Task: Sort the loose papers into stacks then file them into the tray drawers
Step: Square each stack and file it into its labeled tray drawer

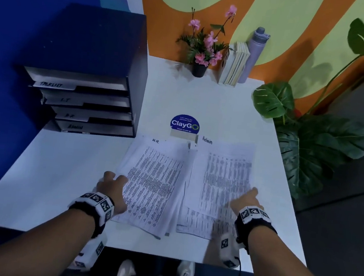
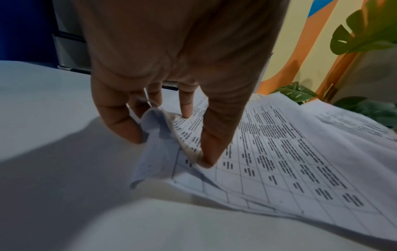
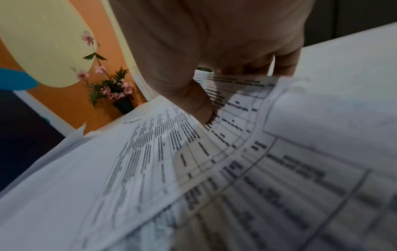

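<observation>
Two piles of printed sheets lie on the white table [image 1: 58, 180]. The left pile [image 1: 155, 180] is marked "H.R.", the right pile [image 1: 224, 176] "Admin". My left hand [image 1: 112, 182] is at the H.R. pile's left edge. In the left wrist view it [image 2: 167, 146] pinches the lifted edge of those sheets [image 2: 290, 161] between thumb and fingers. My right hand [image 1: 246, 202] grips the Admin pile's right edge. Its thumb [image 3: 199, 108] presses on top of the curled-up sheets [image 3: 150, 169], with the fingers behind them. A dark tray unit [image 1: 85, 102] with several labelled drawers stands at the back left.
A round ClayGo sticker [image 1: 184, 124] lies just beyond the piles. A flower pot [image 1: 199, 69], upright books [image 1: 234, 64] and a lilac bottle [image 1: 254, 53] stand along the back wall. Large plant leaves [image 1: 311, 148] crowd the table's right edge.
</observation>
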A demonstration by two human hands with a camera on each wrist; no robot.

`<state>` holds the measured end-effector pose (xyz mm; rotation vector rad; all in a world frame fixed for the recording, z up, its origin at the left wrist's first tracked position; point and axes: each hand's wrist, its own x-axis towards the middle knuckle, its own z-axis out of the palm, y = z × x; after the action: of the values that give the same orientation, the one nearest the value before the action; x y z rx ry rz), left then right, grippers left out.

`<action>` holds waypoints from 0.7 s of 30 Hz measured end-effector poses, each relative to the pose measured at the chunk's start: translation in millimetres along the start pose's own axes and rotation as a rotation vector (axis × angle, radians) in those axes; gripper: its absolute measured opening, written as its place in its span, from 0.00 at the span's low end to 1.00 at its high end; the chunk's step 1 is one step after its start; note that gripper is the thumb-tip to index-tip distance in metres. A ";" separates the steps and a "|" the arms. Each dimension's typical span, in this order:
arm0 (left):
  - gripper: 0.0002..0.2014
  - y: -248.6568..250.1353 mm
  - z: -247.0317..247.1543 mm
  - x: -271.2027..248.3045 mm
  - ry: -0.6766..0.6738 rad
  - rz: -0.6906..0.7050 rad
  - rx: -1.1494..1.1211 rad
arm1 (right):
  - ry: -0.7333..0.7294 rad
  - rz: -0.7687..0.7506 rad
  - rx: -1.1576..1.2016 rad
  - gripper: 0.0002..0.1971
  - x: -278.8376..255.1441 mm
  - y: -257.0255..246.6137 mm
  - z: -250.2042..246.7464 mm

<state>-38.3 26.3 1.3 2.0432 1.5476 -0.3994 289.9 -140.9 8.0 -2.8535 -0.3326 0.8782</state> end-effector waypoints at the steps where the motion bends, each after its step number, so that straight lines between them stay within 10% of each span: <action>1: 0.37 -3.4 0.7 -3.1 -0.022 -0.016 0.002 | -0.012 -0.030 0.098 0.30 2.7 -2.1 1.1; 4: 0.33 -8.7 -4.5 -9.6 -0.019 -0.035 0.063 | 0.168 -0.281 0.202 0.06 -7.4 -18.6 -8.9; 10: 0.34 13.4 -39.9 -7.6 0.009 0.000 0.031 | 0.639 -0.738 0.513 0.03 -56.5 -72.9 -54.8; 16: 0.39 43.2 -91.0 1.0 0.043 0.271 -0.849 | 0.345 -0.874 0.963 0.11 -106.9 -108.4 -75.3; 21: 0.22 47.2 -112.9 1.8 0.163 0.297 -1.258 | 0.119 -0.876 1.019 0.12 -139.7 -121.0 -49.5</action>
<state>-2.5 84.1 103.1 1.2233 1.0494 0.7152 185.1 -62.0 147.3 -1.5584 -0.7554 0.4586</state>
